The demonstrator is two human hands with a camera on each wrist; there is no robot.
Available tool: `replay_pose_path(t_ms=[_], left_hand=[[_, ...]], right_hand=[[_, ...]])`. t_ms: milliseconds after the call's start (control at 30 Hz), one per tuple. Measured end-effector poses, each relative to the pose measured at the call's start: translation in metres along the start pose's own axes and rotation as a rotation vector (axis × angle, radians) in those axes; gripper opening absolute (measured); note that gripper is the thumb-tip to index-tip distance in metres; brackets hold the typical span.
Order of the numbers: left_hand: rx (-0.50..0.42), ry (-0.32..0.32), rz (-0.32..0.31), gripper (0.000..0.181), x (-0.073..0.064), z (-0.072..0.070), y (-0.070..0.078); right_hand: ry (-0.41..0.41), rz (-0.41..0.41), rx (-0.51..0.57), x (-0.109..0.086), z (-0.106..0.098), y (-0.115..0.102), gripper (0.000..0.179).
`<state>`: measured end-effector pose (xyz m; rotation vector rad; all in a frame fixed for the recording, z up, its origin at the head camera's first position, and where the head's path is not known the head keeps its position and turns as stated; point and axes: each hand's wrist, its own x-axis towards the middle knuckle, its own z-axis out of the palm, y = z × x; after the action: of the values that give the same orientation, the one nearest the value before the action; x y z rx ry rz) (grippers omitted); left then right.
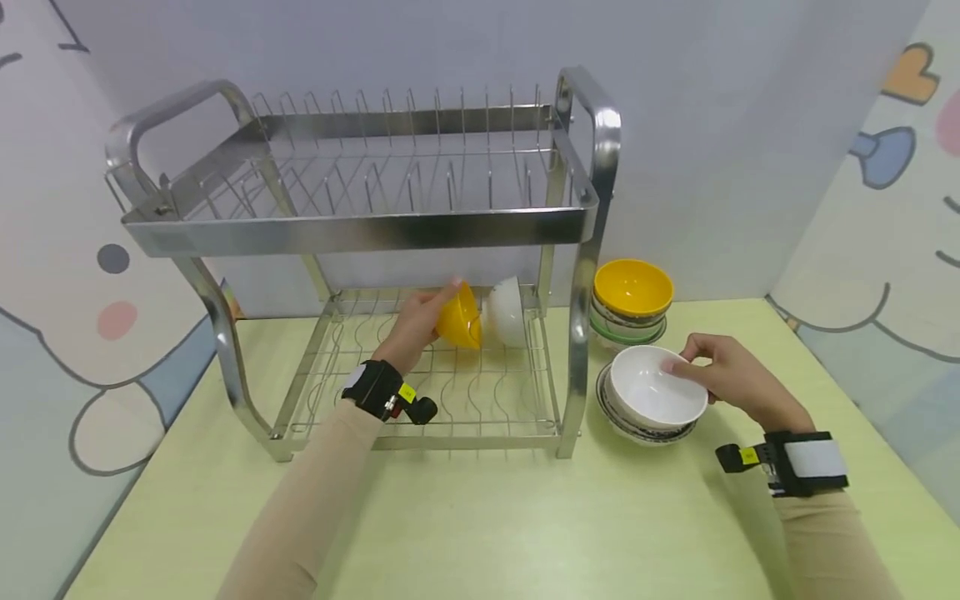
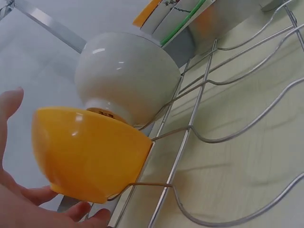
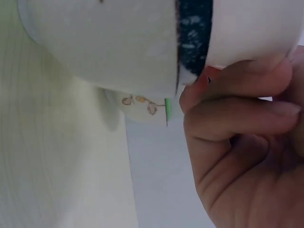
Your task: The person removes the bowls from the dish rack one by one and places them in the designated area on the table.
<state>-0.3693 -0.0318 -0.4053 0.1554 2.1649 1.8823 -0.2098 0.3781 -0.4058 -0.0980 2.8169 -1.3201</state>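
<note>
On the lower shelf, a yellow bowl (image 1: 459, 318) stands tipped on its side among the wires. My left hand (image 1: 417, 323) is at it, with the fingers by its base and the thumb apart from its wall in the left wrist view. Beside it, a white bowl (image 2: 126, 71) also stands on its side. My right hand (image 1: 723, 377) pinches the rim of another white bowl (image 1: 652, 390), thumb inside and fingers outside under the rim. This bowl sits over a dark-rimmed patterned bowl (image 3: 109, 42) at the shelf's right.
The two-tier metal dish rack (image 1: 360, 233) has an upper shelf above my left hand. Behind the right-hand bowls, a yellow bowl (image 1: 633, 287) tops a stack of patterned bowls, one green-rimmed (image 1: 626, 333). A wall rises behind the pale table (image 1: 480, 517).
</note>
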Motion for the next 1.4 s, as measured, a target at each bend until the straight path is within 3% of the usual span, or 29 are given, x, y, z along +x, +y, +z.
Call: replay_pose_path(t_ms=[367,633,867,1233,1400], left_hand=[[-0.171,-0.091,-0.089,0.081,0.018,0.011,-0.01],[-0.165,-0.092,-0.108,0.093,0.026,0.012,-0.013],[-0.142,-0.1,-0.108,0.076,0.027,0.014,-0.013],[0.03,0.005,-0.029,0.063,0.018,0.019,-0.012],[0.228,0.081,0.027,0.066,0.02,0.023,-0.01]], right_hand=[[-0.046,0.065,-0.001,0.004,0.003,0.01,0.046],[-0.062,0.082,-0.022,0.007,0.003,0.009,0.048],[-0.076,0.075,-0.019,0.004,0.001,0.007,0.044],[-0.056,0.081,-0.03,0.003,0.0,0.003,0.045],[-0.04,0.078,-0.041,0.003,-0.004,0.002,0.044]])
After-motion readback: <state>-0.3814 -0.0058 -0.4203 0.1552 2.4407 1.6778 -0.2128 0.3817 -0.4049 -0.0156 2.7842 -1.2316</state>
